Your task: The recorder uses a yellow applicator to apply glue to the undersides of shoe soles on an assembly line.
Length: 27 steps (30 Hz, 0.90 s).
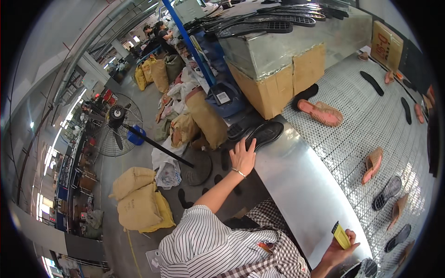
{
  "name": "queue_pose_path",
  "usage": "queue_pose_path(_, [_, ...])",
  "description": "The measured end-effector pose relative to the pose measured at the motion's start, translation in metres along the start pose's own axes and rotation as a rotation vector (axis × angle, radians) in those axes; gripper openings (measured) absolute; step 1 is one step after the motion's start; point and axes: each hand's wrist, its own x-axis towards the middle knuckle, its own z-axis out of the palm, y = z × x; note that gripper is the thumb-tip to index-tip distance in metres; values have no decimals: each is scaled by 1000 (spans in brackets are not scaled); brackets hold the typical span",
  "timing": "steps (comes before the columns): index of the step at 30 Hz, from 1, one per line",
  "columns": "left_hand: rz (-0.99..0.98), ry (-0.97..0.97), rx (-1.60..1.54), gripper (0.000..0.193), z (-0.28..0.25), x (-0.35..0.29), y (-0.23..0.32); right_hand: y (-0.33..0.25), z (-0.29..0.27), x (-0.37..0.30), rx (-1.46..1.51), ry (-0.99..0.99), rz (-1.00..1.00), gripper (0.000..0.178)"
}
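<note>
My left hand (243, 157), a bracelet at its wrist, grips the near end of a glossy black shoe sole (266, 133). That sole lies over the far end of the metal ledge, beside another black sole (235, 131). My fingers are partly apart at its edge, and their undersides are hidden. Low on the right, my right hand (340, 254) is closed around a yellow-handled brush (342, 237) with dark bristles, held tilted upward over the near end of the ledge.
A mesh conveyor (343, 143) carries soles and pinkish sandal uppers (328, 114) along my right. Ahead, a cardboard box (278, 85) sits under a plastic-wrapped surface piled with black soles (259, 28). Sacks (139, 204) and a standing fan (116, 116) are at left; people work far back.
</note>
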Motion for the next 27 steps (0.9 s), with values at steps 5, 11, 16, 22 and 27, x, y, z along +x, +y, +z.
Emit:
queue_pose_path(5, [44, 251, 197, 57, 8, 6, 28, 35, -17, 12, 215, -51, 227, 47])
queue_pose_path(11, [357, 170, -402, 35, 31, 24, 105, 58, -53, 31, 423, -167, 282, 41])
queue_pose_path(16, [351, -10, -608, 23, 77, 42, 120, 63, -51, 32, 463, -201, 321, 38])
queue_pose_path(22, [414, 95, -644, 16, 87, 71, 61, 61, -42, 32, 437, -215, 316, 39])
queue_pose_path(27, [432, 61, -554, 17, 87, 89, 75, 64, -38, 35, 478, -230, 323, 40])
